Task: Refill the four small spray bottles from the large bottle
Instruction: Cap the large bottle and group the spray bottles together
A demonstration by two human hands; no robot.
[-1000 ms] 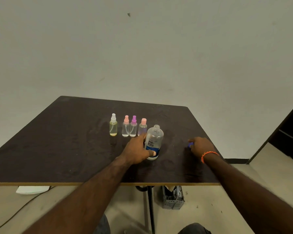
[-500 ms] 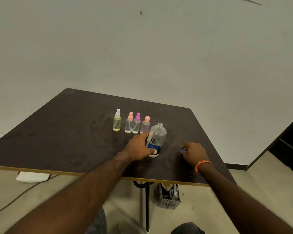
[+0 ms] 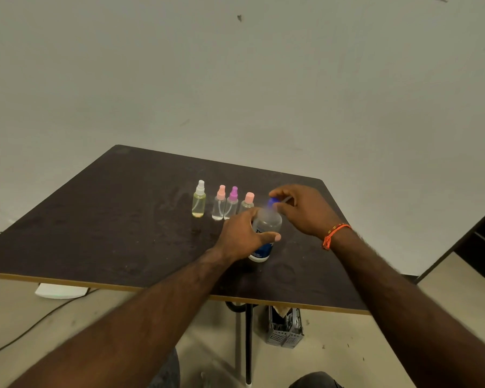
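While the left hand (image 3: 242,236) grips the blue-labelled large bottle (image 3: 265,233), the right hand (image 3: 303,210) pinches its blue cap (image 3: 272,202).

Both forearms are bare, with no sleeves showing anywhere along them. The right wrist wears a thin orange thread bracelet (image 3: 334,233), knotted, with short loose ends hanging on its near side. At the near edge, dark trousers cover the knees (image 3: 314,380).
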